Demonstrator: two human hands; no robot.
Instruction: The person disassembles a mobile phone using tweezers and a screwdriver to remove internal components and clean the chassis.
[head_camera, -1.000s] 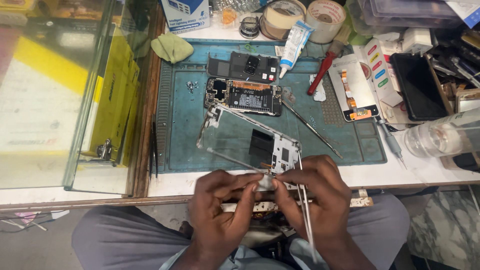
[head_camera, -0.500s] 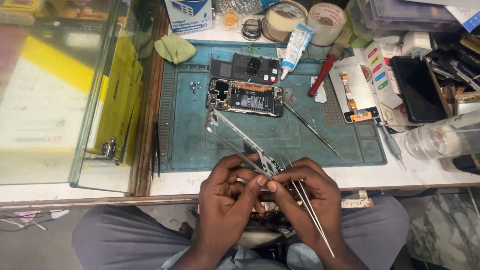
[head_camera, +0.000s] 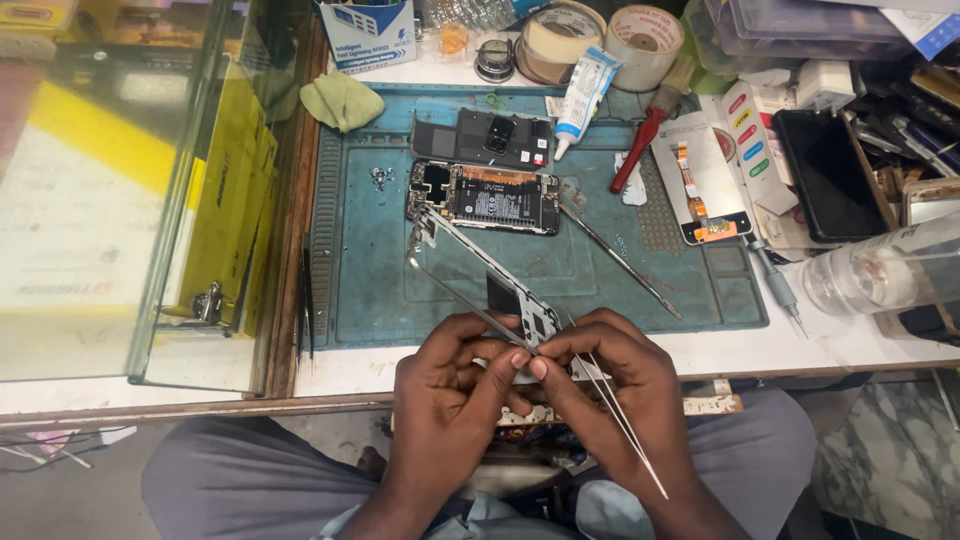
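Both hands, left hand (head_camera: 450, 385) and right hand (head_camera: 610, 385), are pinching a thin phone frame (head_camera: 480, 275) with closed fingers; right is also holding tweezers (head_camera: 620, 420), and twisting is likely risking bending it.

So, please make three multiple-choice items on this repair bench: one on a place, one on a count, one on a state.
1. Where does the opened phone lie?
A. on the teal mat
B. on the person's lap
C. inside the glass case

2. How many tape rolls stand at the top of the bench?
A. one
B. two
C. four

3. How is the phone frame held?
A. flat on the mat
B. lifted at a tilt by both hands
C. in a vice

Key: 1 A, it rests on the mat below the back cover. 2 B, one roll and a second stand side by side. 3 B, left hand and right hand grip its near end.
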